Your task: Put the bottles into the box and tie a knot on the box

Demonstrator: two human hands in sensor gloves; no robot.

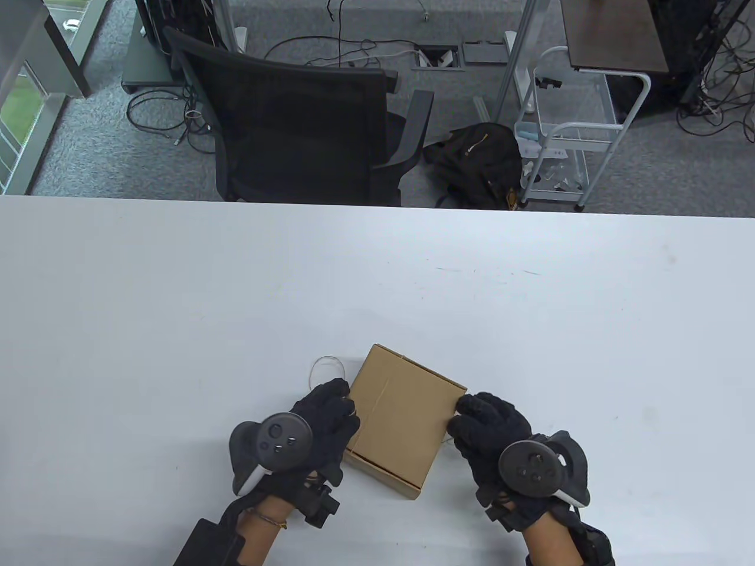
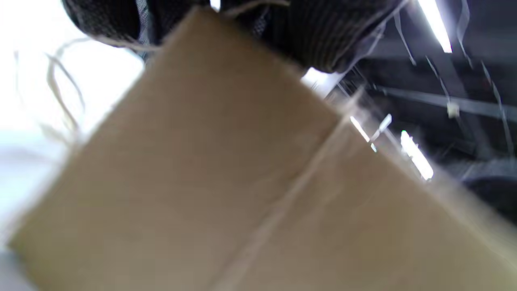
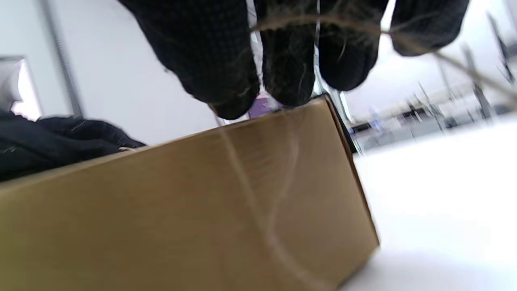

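Observation:
A closed brown cardboard box [image 1: 401,421] sits near the table's front edge, turned at an angle. No bottles show. My left hand [image 1: 330,413] curls its fingers against the box's left edge, and thin pale string [image 2: 60,93] runs up under those fingers. A loose loop of the string [image 1: 323,368] lies on the table beside the box's far left corner. My right hand [image 1: 483,421] is at the box's right corner, fingertips [image 3: 288,87] at its top edge. A taut strand of string [image 3: 343,24] crosses those fingers, and more string [image 3: 246,190] runs down the box's side.
The white table [image 1: 177,306] stretches wide on all sides of the box. Beyond its far edge stand a black office chair [image 1: 295,124], a black bag [image 1: 472,159] on the floor and a white wire cart [image 1: 566,135].

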